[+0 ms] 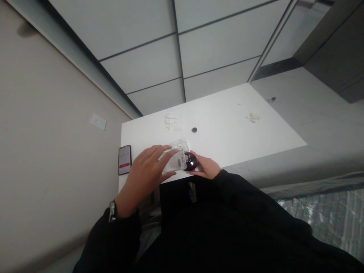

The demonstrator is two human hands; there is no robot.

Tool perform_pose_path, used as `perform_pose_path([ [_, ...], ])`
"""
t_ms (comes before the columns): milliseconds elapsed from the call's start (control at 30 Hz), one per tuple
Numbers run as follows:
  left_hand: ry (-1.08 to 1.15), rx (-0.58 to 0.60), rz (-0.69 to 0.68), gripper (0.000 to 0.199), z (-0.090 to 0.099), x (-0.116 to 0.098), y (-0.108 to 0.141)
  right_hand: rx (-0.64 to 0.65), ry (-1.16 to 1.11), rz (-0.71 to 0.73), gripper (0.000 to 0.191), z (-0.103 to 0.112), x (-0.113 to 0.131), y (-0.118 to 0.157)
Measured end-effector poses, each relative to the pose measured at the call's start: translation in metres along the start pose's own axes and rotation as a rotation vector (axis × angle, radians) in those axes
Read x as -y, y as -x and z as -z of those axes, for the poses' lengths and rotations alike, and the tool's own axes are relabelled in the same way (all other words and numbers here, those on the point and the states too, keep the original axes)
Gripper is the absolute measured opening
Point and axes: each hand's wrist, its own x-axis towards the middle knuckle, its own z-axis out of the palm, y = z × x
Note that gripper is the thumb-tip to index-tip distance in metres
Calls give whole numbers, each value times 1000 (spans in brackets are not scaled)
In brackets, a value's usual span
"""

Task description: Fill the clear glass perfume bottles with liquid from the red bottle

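Phone [124,160] (screen lit) beside left hand [146,176]

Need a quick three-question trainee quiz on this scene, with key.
1. Open: what does the left hand hold, next to the round dark object in the right hand?
2. True or false: the phone lies on the white table to the right of both hands.
3. Choice: what sits on the table just beyond the round dark object? A) a small black disc B) a mug C) a pair of scissors

Key:
1. A clear plastic bag.
2. False: it lies left of both hands.
3. A.
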Motion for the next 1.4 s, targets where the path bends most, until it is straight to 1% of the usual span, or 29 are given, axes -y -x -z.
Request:
perform_pose_path([
  [267, 5, 25, -24, 62, 3, 0, -4, 5, 2, 25, 106, 2, -1, 0],
  [500, 20, 74, -15, 56, 7, 1, -6, 24, -2, -2, 106, 7, 6, 0],
  [633, 29, 106, -16, 55, 9, 1, -8, 36, 2, -26, 104, 11, 10, 0],
  [767, 22, 130, -16, 53, 12, 1, -11, 56, 7, -36, 106, 12, 11, -1],
  [933, 18, 136, -47, 53, 15, 2, -14, 50, -1, -27, 108, 10, 9, -1],
  [1133, -13, 122, -97, 54, 16, 4, -17, 55, -4, -25, 106, 12, 10, -1],
  [1400, -13, 133, -109, 55, 19, 2, -19, 51, -15, -34, 105, 11, 10, -1],
])
